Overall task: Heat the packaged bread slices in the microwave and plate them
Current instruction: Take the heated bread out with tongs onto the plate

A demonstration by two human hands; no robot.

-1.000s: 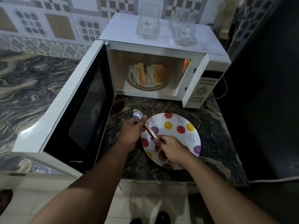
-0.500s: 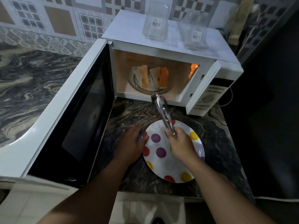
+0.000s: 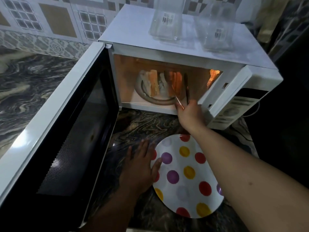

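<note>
The white microwave (image 3: 184, 52) stands lit with its door (image 3: 55, 124) swung wide to the left. Inside, two stacks of bread slices, one on the left (image 3: 151, 83) and one on the right (image 3: 174, 81), stand on the turntable dish (image 3: 160, 102). My right hand (image 3: 190, 114) holds metal tongs (image 3: 183, 91) at the cavity's mouth; the tong arms are spread around the right stack. My left hand (image 3: 142, 166) lies flat on the counter, its thumb touching the left rim of the white polka-dot plate (image 3: 187, 178), which holds nothing.
Two clear plastic containers, one (image 3: 167, 19) beside the other (image 3: 215, 27), stand on the microwave's top. The control panel (image 3: 234, 108) is at the right. The dark marbled counter (image 3: 145, 124) runs under the plate; a tiled wall (image 3: 50, 22) lies behind.
My right hand carried the tongs from above the plate forward into the microwave, and their arms now flank the right stack. My left hand let go of the tongs and settled at the plate's rim.
</note>
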